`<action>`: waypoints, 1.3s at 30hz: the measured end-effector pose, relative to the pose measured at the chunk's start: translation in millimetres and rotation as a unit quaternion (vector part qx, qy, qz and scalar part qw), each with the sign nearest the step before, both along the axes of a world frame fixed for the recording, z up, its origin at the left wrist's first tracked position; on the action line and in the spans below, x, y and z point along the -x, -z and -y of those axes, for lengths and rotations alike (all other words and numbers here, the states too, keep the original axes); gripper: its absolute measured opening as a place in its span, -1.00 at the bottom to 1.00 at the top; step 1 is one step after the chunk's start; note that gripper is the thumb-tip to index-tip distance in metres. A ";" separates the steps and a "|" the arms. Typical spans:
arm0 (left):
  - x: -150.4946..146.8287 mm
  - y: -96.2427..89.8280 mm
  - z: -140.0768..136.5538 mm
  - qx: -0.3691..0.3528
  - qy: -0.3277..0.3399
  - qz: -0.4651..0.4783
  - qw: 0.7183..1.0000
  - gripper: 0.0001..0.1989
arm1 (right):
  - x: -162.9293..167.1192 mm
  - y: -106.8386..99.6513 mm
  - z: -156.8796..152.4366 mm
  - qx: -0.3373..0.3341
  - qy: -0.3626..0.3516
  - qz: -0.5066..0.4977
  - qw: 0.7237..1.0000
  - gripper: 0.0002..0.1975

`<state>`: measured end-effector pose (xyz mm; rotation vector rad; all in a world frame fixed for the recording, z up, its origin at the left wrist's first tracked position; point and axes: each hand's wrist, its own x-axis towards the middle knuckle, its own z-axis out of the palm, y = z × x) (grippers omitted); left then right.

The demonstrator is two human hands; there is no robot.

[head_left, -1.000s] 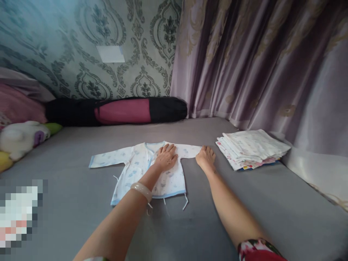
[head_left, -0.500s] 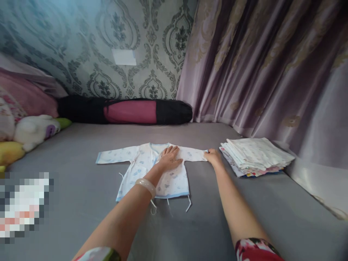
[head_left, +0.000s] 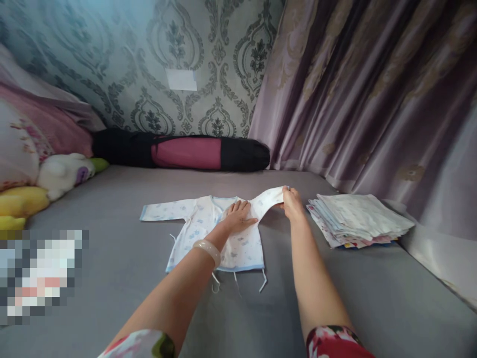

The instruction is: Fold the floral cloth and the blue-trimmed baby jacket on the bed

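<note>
Grey bedsheet (head_left: 335,278) covers the wide flat surface under both forearms. Nearest on it, the hem strings of a small white baby shirt (head_left: 208,233) trail toward the person. On the shirt's chest the left hand (head_left: 238,216) lies flat with fingers spread, pressing the cloth down and gripping nothing. Just right of it, the right hand (head_left: 292,201) pinches the cuff of the sleeve (head_left: 270,199), lifted clear of the sheet and arched toward the flat hand. Right of that pinch, close by but apart, sits a stack of folded cloths (head_left: 357,219). Beyond both hands a black and pink roll (head_left: 186,151) lies against patterned wallpaper (head_left: 130,64), with a purple curtain (head_left: 372,89) behind the stack.
</note>
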<state>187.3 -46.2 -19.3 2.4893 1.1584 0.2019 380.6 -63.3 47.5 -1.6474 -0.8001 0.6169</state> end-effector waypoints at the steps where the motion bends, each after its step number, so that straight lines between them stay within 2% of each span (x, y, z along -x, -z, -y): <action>1: -0.6 0.4 -0.2 -0.002 -0.001 -0.003 1.000 -0.20 | 7.6 -5.0 -1.2 0.015 0.004 -0.041 0.999 -0.77; 3: -2.0 0.6 -0.4 -0.004 -0.005 -0.009 1.000 -0.21 | 22.6 -13.4 -2.8 0.038 0.005 -0.097 0.995 -0.77; 8: -3.8 -2.9 -2.5 0.004 -0.009 -0.016 1.000 -0.23 | 55.7 -18.7 -6.9 0.043 -0.016 -0.133 0.990 -0.72; 13: -2.9 -14.3 -10.8 -0.019 -0.001 -0.031 0.999 -0.25 | 78.5 -6.0 -12.7 0.040 -0.005 -0.160 0.986 -0.72; 17: -3.4 -23.5 -18.2 -0.029 -0.019 -0.049 0.998 -0.19 | 87.1 6.2 -15.1 0.041 -0.002 -0.167 0.985 -0.73; 21: -1.9 -24.0 -24.2 -0.036 -0.015 -0.052 0.998 -0.15 | 91.4 12.0 -14.7 0.036 0.007 -0.179 0.983 -0.71; 25: 6.0 -22.0 -31.2 -0.032 0.005 -0.018 0.999 -0.19 | 94.3 13.2 -14.0 0.032 0.011 -0.183 0.983 -0.72; 30: 34.7 -24.4 -39.6 0.005 0.101 0.122 0.987 -0.33 | 98.4 18.5 -16.8 0.038 0.005 -0.177 0.984 -0.71; 32: 52.4 -22.0 -40.2 0.013 0.069 0.175 0.982 -0.38 | 101.3 22.0 -18.4 0.043 -0.003 -0.174 0.984 -0.71; 37: 93.3 -2.3 -31.6 0.010 -0.147 0.235 0.961 -0.56 | 111.5 30.5 -21.0 0.055 -0.025 -0.171 0.984 -0.72; 39: 102.9 5.8 -24.7 0.014 -0.179 0.259 0.949 -0.58 | 115.9 33.4 -22.1 0.059 -0.032 -0.169 0.983 -0.72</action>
